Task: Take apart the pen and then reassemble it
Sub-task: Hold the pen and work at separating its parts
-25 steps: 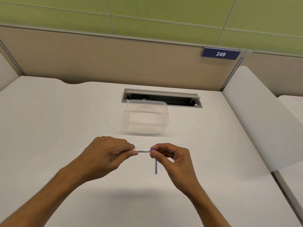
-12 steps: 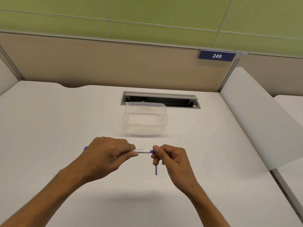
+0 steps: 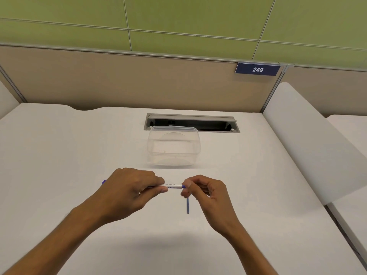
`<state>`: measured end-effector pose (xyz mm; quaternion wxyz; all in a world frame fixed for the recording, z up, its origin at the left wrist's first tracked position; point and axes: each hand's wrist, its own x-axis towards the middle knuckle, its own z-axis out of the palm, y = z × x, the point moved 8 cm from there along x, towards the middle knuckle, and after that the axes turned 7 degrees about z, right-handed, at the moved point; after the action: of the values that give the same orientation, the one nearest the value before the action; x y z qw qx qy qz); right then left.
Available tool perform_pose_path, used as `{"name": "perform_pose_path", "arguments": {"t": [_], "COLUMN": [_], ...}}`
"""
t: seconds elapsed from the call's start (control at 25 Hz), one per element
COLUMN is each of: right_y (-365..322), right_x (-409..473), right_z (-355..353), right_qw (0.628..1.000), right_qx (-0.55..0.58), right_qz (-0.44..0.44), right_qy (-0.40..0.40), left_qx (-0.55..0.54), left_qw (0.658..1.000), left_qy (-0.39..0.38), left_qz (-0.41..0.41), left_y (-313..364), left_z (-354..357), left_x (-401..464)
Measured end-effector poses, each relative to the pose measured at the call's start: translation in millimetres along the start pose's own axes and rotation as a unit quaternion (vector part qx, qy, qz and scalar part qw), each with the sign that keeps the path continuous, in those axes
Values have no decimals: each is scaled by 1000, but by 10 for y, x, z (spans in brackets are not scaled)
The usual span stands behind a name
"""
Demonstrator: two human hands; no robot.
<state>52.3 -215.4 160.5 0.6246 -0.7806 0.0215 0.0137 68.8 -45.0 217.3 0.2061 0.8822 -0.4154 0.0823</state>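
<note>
Clear plastic container [image 3: 174,145] sits mid-desk, just beyond hands, nothing visible inside. White desk [image 3: 59,147] bare around it; grey cable slot [image 3: 191,122] just behind container. Beige partition [image 3: 119,80] at back, blue plate reading 249 [image 3: 257,69], green wall above. Left hand [image 3: 129,192] closed around white pen [image 3: 173,186], held level above desk. Right hand [image 3: 206,190] pinches pen's blue end with fingertips. Thin blue rod [image 3: 187,205] lies on desk below right hand.
</note>
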Motion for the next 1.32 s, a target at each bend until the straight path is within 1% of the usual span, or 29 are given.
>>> {"name": "perform_pose_path", "arguments": {"t": [0.12,0.24,0.4,0.6,0.8,0.96,1.12,1.32], "right_y": [33,10,-61,-124,-117,-86,-89,-93], "right_x": [1,-1,9,7,4,0,7,9], "right_z": [70,77,40,-62,-85,-65,-10,-21], "right_qw": [999,999,998,997,997,999,999,999], "right_qx": [-6,-9,-24,-40,-30,-10,1,-15], "right_qz": [13,7,-11,-59,-60,-33,-28,-41], "right_qy": [-32,-52,-53,-38,-30,-16,-26,-32], "left_qx": [11,-6,-78,-105,-87,-76,-74,-73], "left_qw": [1000,1000,996,993,995,996,997,997], "left_qy": [-6,-13,-25,-42,-38,-33,-25,-21], "left_qz": [6,-1,-27,-41,-33,-20,-18,-22], "left_y": [16,6,-68,-120,-81,-49,-47,-58], "left_z": [3,18,54,80,48,21,6,10], "left_x": [1,-5,-2,13,22,35,27,19]}}
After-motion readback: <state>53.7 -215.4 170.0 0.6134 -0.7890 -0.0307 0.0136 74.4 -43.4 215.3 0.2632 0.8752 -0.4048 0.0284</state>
